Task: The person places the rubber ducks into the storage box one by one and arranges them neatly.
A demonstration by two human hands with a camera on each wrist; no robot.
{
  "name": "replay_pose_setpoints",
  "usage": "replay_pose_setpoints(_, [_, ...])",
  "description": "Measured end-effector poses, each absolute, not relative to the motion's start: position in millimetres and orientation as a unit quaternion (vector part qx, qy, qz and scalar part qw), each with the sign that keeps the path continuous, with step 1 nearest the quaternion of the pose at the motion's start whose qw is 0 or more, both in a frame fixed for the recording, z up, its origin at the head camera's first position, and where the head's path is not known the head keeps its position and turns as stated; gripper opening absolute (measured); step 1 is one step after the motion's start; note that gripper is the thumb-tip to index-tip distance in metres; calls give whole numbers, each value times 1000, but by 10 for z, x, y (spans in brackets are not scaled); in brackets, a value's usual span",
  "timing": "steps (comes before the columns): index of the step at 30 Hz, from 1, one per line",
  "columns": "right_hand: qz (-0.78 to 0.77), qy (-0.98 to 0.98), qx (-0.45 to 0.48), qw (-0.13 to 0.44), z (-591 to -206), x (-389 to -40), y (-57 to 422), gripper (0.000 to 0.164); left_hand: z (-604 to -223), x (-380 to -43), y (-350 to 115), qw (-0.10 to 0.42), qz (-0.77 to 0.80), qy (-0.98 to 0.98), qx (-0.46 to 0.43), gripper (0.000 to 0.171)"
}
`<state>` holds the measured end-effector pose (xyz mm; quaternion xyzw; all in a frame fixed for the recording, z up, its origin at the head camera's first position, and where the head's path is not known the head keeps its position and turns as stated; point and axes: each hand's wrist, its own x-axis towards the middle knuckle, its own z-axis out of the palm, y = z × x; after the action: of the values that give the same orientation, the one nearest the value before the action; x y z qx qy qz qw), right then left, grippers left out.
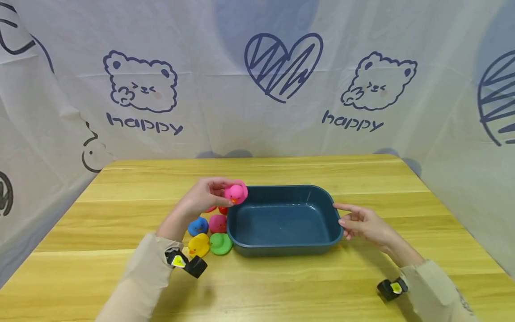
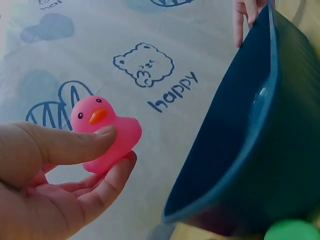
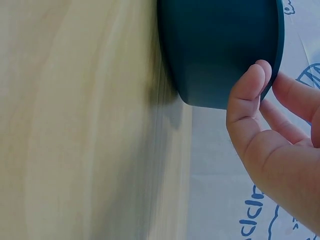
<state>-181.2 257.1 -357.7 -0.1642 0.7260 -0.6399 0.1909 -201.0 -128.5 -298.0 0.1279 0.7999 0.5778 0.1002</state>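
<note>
My left hand (image 1: 207,195) pinches a pink rubber duck (image 1: 236,192) between thumb and fingers, above the left rim of a dark blue rectangular basin (image 1: 281,251). In the left wrist view the duck (image 2: 120,131) is upright, its orange beak showing, apart from the basin wall (image 2: 295,100). My right hand (image 1: 364,225) holds the basin's right edge. The right wrist view shows the thumb against the outer wall (image 3: 215,60) and the index finger at the rim. The basin's visible floor is bare.
Left of the basin sit more rubber ducks: blue (image 1: 198,227), yellow (image 1: 199,245), green (image 1: 221,243) and dark pink (image 1: 218,223). A red one (image 1: 223,209) is partly hidden behind my left hand. The wooden table (image 1: 281,290) meets a printed cloth (image 1: 225,112) at the back.
</note>
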Motion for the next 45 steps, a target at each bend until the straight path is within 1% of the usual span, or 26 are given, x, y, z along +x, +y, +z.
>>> replay_pose_setpoints(6, [-637, 728, -166, 188, -3569, -1810, 2568, 58, -2939, -2071, -1131, 90, 594, 791, 115, 43])
replay_pose_setpoints(14, [-640, 726, -166, 190, -3573, -1808, 2572, 59, -2907, -2148, -906, 119, 644, 748, 107, 43])
replay_pose_setpoints(25, [-648, 718, -165, 194, -3582, -1812, 2573, 60, -2916, -2222, -643, 117, 686, 709, 112, 42])
replay_pose_setpoints(35, [-650, 716, -168, 192, -3582, -1810, 2573, 60, -2973, -2312, -351, 158, 727, 657, 120, 43])
replay_pose_setpoints(45, [-652, 715, -168, 188, -3600, -1815, 2581, 58, -3082, -2367, -84, 207, 761, 610, 75, 44])
